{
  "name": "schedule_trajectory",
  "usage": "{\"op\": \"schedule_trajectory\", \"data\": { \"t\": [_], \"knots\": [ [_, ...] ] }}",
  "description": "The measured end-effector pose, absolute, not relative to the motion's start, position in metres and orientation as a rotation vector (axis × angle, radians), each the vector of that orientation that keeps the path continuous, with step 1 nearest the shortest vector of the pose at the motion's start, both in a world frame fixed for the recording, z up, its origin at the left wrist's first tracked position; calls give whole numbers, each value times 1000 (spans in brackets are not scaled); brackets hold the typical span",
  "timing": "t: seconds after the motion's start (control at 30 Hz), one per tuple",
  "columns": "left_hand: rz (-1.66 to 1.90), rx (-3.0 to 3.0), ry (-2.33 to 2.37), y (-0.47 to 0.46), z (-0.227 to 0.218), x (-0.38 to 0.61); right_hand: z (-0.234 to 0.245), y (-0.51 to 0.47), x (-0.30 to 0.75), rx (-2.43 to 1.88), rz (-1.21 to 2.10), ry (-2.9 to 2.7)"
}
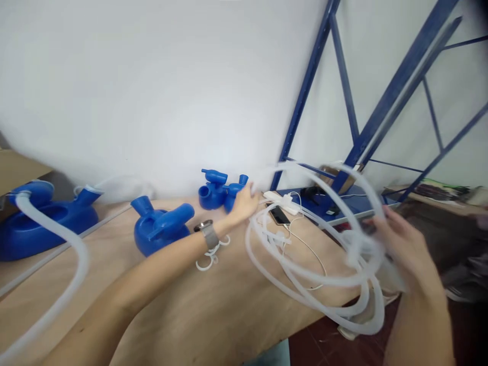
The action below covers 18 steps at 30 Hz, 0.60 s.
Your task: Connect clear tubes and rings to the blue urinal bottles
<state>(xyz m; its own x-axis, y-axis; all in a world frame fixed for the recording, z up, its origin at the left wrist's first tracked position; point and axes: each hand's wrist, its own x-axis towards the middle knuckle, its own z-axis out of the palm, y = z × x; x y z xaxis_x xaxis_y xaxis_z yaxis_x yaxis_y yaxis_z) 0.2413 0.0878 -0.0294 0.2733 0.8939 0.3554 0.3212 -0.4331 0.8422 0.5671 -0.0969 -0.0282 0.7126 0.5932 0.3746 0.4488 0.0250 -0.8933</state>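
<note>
A loose coil of translucent white hose [305, 290] spreads in wide loops over the right end of the table. My right hand [404, 249] is closed on the bunched loops, slightly blurred. Farther back, my left hand [244, 203], a watch on its wrist, has its fingers closed at a strand on the coil's far side; blur softens the contact. Just behind that hand stand small blue plastic vessels with spouts [212, 195]. A larger blue vessel [162, 229] sits left of the watch. White plastic hooks or clips [208, 260] lie below the wrist.
A phone [279, 215] and a white power strip [285, 202] with cables lie beneath the loops. At far left, a big blue vessel [49, 223] has a hose [72, 249] attached. Blue metal shelving [310, 86] rises behind the table's right end.
</note>
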Motion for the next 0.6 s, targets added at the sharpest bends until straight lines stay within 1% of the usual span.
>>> {"op": "schedule_trajectory", "data": {
  "t": [0.1,0.2,0.27,0.33,0.4,0.53,0.6],
  "knots": [
    [861,1958,1146,77,-74,257,-97,-107,599,-1857,299,-910],
    [691,2070,1089,68,-94,245,-155,-114,616,-1971,165,-1061],
    [607,2164,999,63,-98,230,-177,-120,619,-1949,138,-1219],
    [539,2244,933,57,-98,212,-185,-127,615,-1869,101,-1385],
    [498,2296,903,43,-94,191,-179,-132,603,-1774,2,-1496],
    [403,2507,853,-6,-67,131,-151,-134,549,-1636,-194,-1503],
    [380,2592,992,-35,-47,90,-136,-134,506,-1530,-191,-1566]
  ]
}}
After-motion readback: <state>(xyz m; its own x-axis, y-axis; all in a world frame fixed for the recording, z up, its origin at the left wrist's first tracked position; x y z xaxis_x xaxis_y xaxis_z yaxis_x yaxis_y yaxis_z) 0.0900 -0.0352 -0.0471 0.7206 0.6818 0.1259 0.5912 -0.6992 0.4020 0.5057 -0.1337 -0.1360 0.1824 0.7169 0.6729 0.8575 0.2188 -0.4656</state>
